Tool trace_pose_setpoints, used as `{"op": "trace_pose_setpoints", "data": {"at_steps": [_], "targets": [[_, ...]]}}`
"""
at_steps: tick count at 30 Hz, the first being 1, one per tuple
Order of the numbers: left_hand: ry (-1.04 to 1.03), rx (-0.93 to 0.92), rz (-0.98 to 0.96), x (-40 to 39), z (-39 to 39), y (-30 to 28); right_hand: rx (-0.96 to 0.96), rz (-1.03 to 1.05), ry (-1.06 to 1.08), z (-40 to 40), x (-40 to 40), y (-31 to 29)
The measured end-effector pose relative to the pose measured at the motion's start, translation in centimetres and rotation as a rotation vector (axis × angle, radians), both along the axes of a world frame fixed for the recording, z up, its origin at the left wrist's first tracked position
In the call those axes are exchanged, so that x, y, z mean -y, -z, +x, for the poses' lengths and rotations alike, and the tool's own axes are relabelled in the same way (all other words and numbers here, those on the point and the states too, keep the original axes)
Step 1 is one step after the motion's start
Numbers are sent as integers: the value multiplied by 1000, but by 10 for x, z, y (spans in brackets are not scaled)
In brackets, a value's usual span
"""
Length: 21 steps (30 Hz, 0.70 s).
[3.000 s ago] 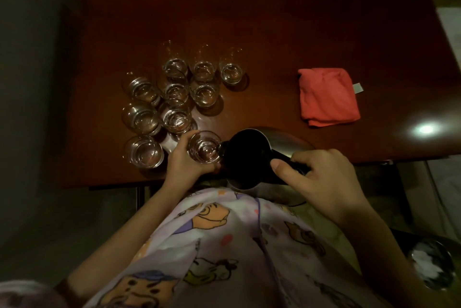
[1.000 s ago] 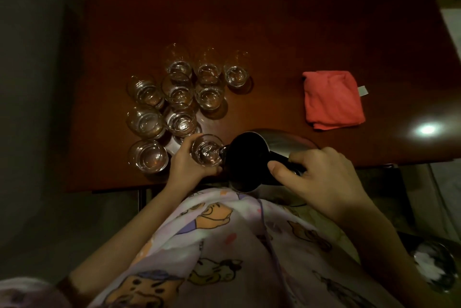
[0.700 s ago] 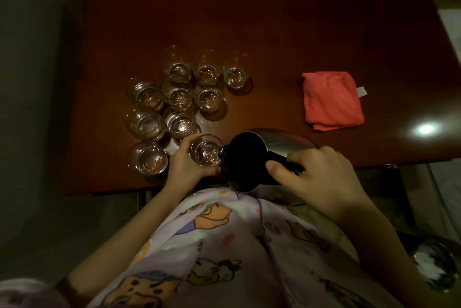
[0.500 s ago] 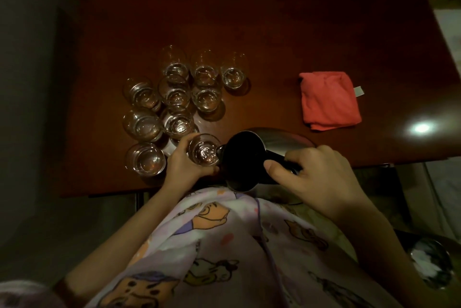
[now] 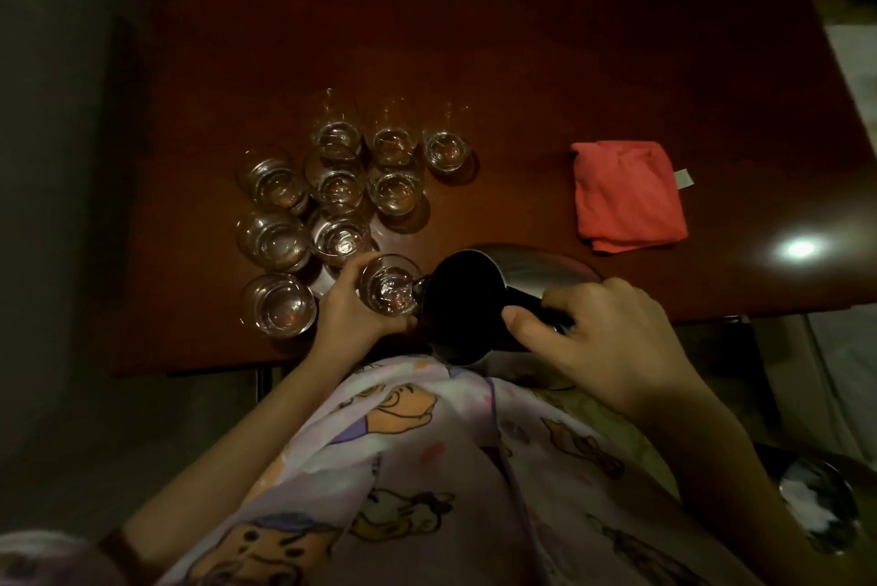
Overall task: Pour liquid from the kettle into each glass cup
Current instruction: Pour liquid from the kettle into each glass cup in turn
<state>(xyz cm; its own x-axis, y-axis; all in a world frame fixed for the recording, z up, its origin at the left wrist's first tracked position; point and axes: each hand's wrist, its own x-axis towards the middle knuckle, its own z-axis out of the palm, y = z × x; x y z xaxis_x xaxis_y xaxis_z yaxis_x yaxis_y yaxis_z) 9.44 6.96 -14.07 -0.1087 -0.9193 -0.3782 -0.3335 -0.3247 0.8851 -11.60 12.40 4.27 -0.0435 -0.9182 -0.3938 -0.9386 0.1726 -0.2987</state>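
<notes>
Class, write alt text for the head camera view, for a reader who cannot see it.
A person's right hand tilts a dark kettle so its spout meets a glass cup held by the left hand. Nine more glass cups cluster on the dark wooden table, with a folded red cloth to the right.

The kettle (image 5: 467, 305) handle is hidden under the right hand (image 5: 612, 338); its dark inside shows no liquid level
</notes>
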Motion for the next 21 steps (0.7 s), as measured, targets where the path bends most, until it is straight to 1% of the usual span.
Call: {"op": "trace_pose_setpoints", "data": {"at_steps": [4, 9, 21], "targets": [[10, 0, -18, -1, 0, -3, -16, 4, -13, 1, 0, 0], [5, -9, 24, -2, 2, -1, -14, 5, -17, 2, 0, -1], [7, 24, 34, -5, 4, 1, -33, 5, -7, 3, -6, -1]]}}
